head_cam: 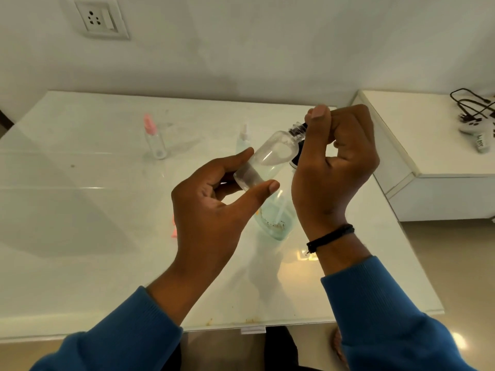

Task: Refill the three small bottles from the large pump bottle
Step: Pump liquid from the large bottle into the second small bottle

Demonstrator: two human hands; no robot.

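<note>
My left hand [214, 207] holds a small clear bottle [270, 156] near its base between thumb and fingers, tilted with its threaded neck up and to the right. My right hand [337, 156] is curled over the neck and grips a black cap or pump top, mostly hidden by my fingers. Below my hands the large pale green bottle [276, 220] stands on the white table [80, 210], its top hidden. A small bottle with a pink cap [154, 140] stands at the back left. Another small bottle with a white cap [242, 140] stands behind my left fingers.
A pink piece [174, 226] lies on the table, partly hidden by my left hand. A lower white cabinet [428, 156] at the right carries black cables [471, 105] and a white device [476, 132]. A wall socket [97, 18] is at the upper left.
</note>
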